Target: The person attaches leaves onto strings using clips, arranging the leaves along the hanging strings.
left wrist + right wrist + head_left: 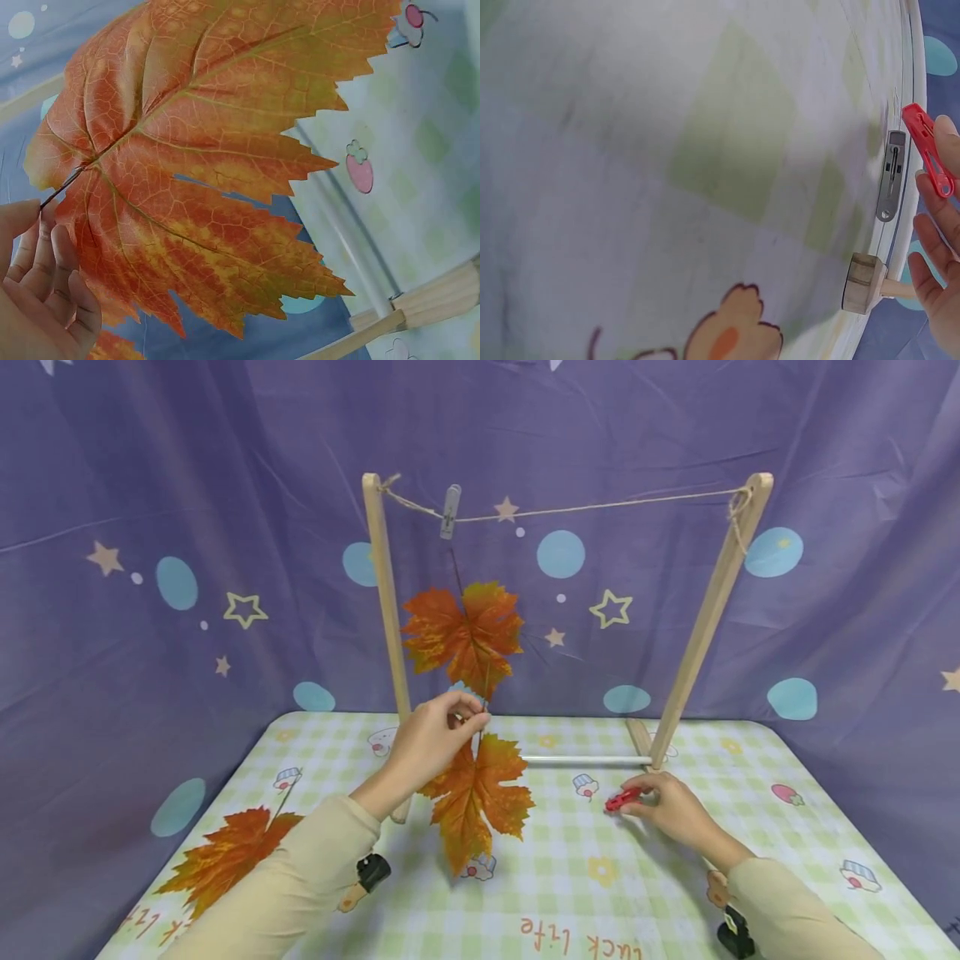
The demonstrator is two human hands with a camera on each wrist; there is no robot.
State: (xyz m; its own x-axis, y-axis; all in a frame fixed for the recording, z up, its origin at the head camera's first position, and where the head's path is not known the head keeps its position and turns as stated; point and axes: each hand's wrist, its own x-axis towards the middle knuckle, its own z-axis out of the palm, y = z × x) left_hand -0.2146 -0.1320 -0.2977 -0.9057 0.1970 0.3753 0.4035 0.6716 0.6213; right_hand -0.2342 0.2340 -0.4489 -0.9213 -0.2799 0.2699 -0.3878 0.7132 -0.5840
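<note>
L hand (431,737) pinches lower leaf (468,793) by stem — blade hangs below, axis approx. vert.; R hand (675,812) grips red clip (622,799), well to right — string (600,507) above both.

Free room below string (622,505) — leaves (482,797) leftward

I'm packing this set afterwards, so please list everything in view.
Leaves: three, orange, hanging, held, and at left
Red clip: one, red, in right hand
Grey clips: two, grey, one on string, one near red clip
String: one, tan, between posts
Posts: two, pale, holding string
Rod: one, white, low between posts
Tablecloth: one, green-white, below
Curtain: one, purple, behind
Black objects: two, black, by sleeves
Sleeves: two, cream, on forearms
Left hand: one, bare, pinching leaf stem
Right hand: one, bare, pinching red clip
</note>
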